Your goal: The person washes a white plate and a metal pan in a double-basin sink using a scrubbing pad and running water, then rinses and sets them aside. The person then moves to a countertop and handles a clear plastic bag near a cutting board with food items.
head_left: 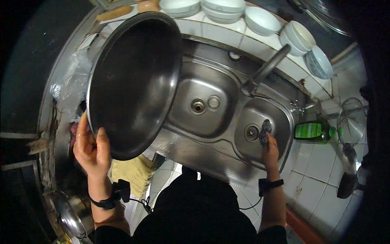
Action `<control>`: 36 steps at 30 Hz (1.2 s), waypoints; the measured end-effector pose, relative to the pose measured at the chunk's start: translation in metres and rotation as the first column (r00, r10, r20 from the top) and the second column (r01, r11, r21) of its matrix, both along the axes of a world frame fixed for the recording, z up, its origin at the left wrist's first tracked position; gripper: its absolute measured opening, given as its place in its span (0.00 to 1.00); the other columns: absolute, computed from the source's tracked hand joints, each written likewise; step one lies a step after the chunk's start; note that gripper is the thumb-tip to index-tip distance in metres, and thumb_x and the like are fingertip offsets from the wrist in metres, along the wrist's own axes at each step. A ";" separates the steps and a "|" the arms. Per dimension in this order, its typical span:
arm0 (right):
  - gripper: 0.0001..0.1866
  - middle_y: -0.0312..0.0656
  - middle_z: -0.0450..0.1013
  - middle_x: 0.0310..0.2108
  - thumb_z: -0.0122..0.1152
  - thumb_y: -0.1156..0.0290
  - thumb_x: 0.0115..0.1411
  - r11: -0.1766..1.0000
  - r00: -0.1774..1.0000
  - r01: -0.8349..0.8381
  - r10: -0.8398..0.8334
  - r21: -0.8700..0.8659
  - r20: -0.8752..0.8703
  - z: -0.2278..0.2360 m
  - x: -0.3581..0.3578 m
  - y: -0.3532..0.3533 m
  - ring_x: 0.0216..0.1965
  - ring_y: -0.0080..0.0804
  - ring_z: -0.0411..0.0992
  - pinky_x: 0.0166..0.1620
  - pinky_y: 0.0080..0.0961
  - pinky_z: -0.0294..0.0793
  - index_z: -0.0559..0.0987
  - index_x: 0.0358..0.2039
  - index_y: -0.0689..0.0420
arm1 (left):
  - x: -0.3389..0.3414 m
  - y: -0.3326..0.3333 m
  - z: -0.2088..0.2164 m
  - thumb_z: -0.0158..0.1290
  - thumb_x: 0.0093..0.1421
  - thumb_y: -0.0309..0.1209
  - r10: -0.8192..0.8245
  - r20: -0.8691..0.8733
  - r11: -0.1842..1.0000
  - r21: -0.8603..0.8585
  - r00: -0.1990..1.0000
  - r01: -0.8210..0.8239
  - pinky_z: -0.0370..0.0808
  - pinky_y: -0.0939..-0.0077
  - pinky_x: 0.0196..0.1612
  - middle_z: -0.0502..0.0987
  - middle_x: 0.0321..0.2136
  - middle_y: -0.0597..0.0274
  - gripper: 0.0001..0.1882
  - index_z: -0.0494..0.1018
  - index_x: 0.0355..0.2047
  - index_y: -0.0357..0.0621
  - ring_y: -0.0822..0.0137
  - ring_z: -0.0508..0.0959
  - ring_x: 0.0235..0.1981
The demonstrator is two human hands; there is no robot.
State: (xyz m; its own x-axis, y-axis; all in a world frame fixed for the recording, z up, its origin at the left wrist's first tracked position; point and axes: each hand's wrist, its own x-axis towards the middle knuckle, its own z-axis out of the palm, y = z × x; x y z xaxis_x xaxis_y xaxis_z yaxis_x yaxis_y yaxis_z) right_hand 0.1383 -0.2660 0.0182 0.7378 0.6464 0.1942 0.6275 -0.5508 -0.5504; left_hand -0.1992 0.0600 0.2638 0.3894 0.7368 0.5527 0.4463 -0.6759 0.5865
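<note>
My left hand [92, 148] grips the rim of a large dark round basin [134, 85], thumb on the inner side and fingers behind the edge. The basin is tilted up, its hollow facing me, over the left end of the metal sink. In my right hand [271, 152] is a dark grey wire scourer [266, 131], pinched in the fingers above the right sink bowl [280, 118]. The left sink bowl [185, 89] shows a drain and a small round metal piece beside it. Part of that bowl is hidden behind the basin.
A faucet [266, 71] rises between the bowls. White bowls [262, 21] line the tiled ledge behind. A green bottle [313, 131] lies right of the sink; strainers [351, 122] hang on the wall. A yellow towel [132, 175] hangs below the basin. Clear plastic [73, 77] lies at left.
</note>
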 end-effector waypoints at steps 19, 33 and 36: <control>0.22 0.47 0.73 0.37 0.61 0.72 0.47 0.992 0.994 -0.026 0.013 -0.122 -0.108 0.044 0.014 -0.009 0.40 0.49 0.71 0.41 0.40 0.70 0.70 0.45 0.48 | 0.023 -0.001 -0.015 0.46 0.56 0.21 -0.148 0.023 0.986 -0.071 0.989 0.150 0.64 0.90 0.26 0.76 0.33 0.60 0.23 0.62 0.53 0.30 0.82 0.69 0.23; 0.24 0.53 0.61 0.54 0.52 0.78 0.54 0.926 0.691 0.130 -0.341 0.354 0.638 0.245 0.165 0.062 0.56 0.48 0.58 0.57 0.36 0.57 0.66 0.54 0.57 | 0.019 -0.011 -0.020 0.51 0.58 0.32 0.018 0.252 0.856 -0.504 0.967 0.115 0.65 0.80 0.48 0.73 0.42 0.59 0.26 0.60 0.55 0.32 0.73 0.72 0.40; 0.25 0.56 0.57 0.57 0.54 0.72 0.57 0.917 0.658 0.116 -0.359 0.382 0.662 0.255 0.172 0.074 0.57 0.52 0.56 0.58 0.37 0.56 0.64 0.56 0.53 | 0.017 -0.016 -0.020 0.47 0.58 0.26 -0.019 0.399 0.844 -0.485 0.917 0.228 0.65 0.80 0.48 0.75 0.41 0.59 0.24 0.59 0.55 0.32 0.74 0.73 0.42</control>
State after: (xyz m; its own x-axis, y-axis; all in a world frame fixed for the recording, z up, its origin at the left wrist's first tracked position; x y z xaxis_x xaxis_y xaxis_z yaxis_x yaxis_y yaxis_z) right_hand 0.3103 -0.1924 0.2731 0.4159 0.2938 0.8607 0.7588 -0.6337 -0.1504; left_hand -0.1827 0.0440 0.2440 0.3441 0.9108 0.2281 0.0630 -0.2648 0.9622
